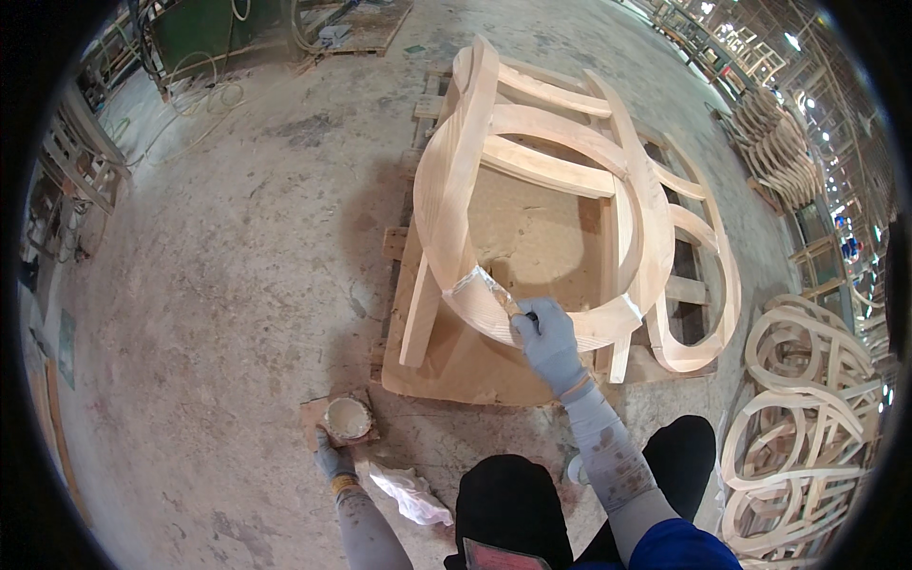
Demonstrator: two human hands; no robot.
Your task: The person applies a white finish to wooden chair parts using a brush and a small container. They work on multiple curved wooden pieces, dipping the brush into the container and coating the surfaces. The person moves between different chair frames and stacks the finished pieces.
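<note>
My right hand (pixel 548 342), in a grey glove, is closed round a small brush-like tool (pixel 504 301) with a tan body; I cannot tell its exact kind. Its tip meets white paste (pixel 467 281) along a joint of a rounded pale wooden chair frame (pixel 439 204). More white shows at a second joint on the frame's right side. At the lower left, my gloved left hand (pixel 332 460) grips the edge of a small brown board (pixel 313 412). A round cup of whitish paste (pixel 348 418) sits on that board.
The frame rests over a cardboard-topped pallet (pixel 465 375), with another wooden frame (pixel 730 313) at its right. Several curved frames (pixel 760 475) are stacked at the lower right. A crumpled white cloth or bag (pixel 410 494) lies by my knee. Hoses (pixel 223 95) trail on the floor.
</note>
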